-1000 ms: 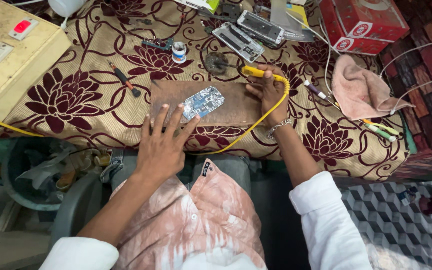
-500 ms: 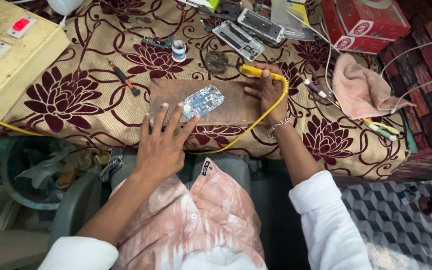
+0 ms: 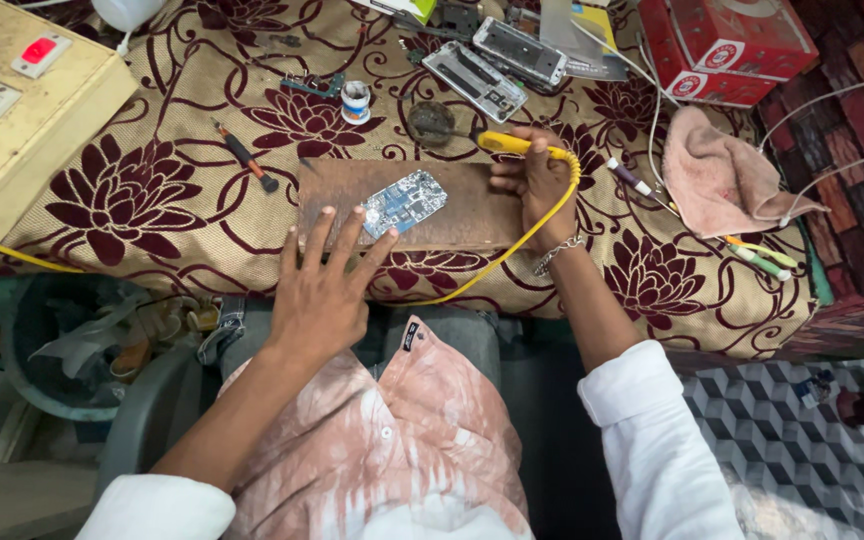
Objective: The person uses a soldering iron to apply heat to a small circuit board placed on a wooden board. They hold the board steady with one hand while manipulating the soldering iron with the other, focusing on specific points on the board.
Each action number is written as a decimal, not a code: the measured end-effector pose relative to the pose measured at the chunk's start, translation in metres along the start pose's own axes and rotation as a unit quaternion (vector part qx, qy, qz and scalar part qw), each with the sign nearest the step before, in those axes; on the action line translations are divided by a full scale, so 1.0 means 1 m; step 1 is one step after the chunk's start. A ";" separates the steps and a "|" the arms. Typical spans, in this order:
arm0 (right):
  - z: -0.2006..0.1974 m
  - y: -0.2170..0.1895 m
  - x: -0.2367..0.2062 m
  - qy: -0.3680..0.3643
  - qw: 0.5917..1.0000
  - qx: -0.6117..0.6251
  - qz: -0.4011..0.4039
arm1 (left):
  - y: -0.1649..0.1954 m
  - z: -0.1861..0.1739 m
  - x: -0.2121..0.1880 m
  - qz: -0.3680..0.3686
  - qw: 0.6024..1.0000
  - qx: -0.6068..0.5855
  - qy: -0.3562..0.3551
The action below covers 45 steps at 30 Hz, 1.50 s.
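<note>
Yellow iron (image 3: 504,144) moved up-left w/ right hand (image 3: 537,180) grip clamped on it, left hand (image 3: 320,290) fingers apart by circuit board (image 3: 404,201)

– How many boards are in front of you?
– One circuit board (image 3: 405,201), on one wooden block (image 3: 407,205).
– Phone frames?
– Two phone frames (image 3: 474,80), near your table's far edge.
– Boxes?
– Two red boxes (image 3: 727,45), far right corner.
– Screwdrivers?
– One screwdriver (image 3: 247,157). One pink cloth (image 3: 717,170), right edge. One small tin (image 3: 355,101).
</note>
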State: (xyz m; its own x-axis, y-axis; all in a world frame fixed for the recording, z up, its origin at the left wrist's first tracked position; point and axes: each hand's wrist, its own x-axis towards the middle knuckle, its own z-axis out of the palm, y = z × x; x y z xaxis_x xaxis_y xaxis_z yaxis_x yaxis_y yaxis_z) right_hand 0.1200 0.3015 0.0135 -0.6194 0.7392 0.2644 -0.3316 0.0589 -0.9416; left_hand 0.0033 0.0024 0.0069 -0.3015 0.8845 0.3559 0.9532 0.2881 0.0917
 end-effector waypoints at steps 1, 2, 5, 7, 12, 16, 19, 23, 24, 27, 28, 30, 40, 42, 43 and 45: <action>0.000 0.000 0.000 -0.004 1.000 -0.008 0.003 | 0.000 0.000 0.000 0.000 1.000 0.002 0.002; 0.000 0.000 0.000 -0.009 1.000 -0.017 0.007 | 0.000 0.000 0.001 0.000 1.000 0.001 0.001; 0.000 0.000 0.000 -0.016 0.999 -0.044 0.009 | 0.000 0.001 0.000 -0.001 1.000 -0.002 -0.001; 0.001 -0.001 -0.001 -0.022 0.998 -0.064 0.007 | 0.000 0.001 0.000 -0.001 1.000 -0.002 -0.001; 0.004 -0.002 -0.003 -0.049 0.994 -0.097 -0.001 | -0.001 0.002 0.000 0.002 1.000 0.003 0.003; 0.006 -0.002 -0.001 -0.046 0.994 -0.099 0.004 | 0.000 0.002 -0.001 0.001 1.000 -0.008 0.010; 0.006 -0.002 -0.002 -0.040 0.994 -0.106 0.005 | 0.000 0.002 -0.001 0.003 1.000 -0.004 0.018; 0.006 -0.002 -0.003 -0.031 0.993 -0.116 0.000 | 0.000 0.002 -0.001 0.003 1.000 -0.010 0.021; 0.006 -0.002 -0.003 -0.028 0.993 -0.117 -0.002 | 0.000 0.002 -0.001 0.003 1.000 -0.011 0.020; 0.006 -0.001 -0.005 -0.028 0.992 -0.122 -0.006 | 0.000 0.002 -0.001 0.002 1.000 -0.013 0.015; 0.006 0.000 -0.006 -0.032 0.990 -0.134 -0.018 | 0.000 0.001 -0.001 0.002 1.000 -0.013 0.014; 0.006 0.002 -0.008 -0.041 0.985 -0.160 -0.041 | 0.000 0.001 0.000 0.004 1.000 -0.008 0.016; 0.001 0.002 -0.009 -0.046 0.989 -0.137 -0.043 | 0.000 0.002 0.000 0.004 1.000 -0.010 0.019; 0.001 0.002 -0.008 -0.043 0.988 -0.141 -0.045 | 0.000 0.002 0.000 0.006 1.000 -0.010 0.023; 0.001 0.002 -0.009 -0.049 0.987 -0.142 -0.050 | 0.000 0.002 -0.001 0.007 1.000 -0.009 0.024; 0.000 0.002 -0.010 -0.060 0.986 -0.143 -0.058 | 0.000 0.002 -0.001 0.007 1.000 -0.008 0.023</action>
State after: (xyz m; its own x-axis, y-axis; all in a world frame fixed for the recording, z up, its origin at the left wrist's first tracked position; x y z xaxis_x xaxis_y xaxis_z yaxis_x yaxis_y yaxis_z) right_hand 0.1251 0.2945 0.0089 -0.6747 0.6325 0.3804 -0.2012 0.3383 -0.9193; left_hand 0.0033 0.0021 0.0051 -0.2873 0.8703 0.3999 0.9576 0.2694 0.1017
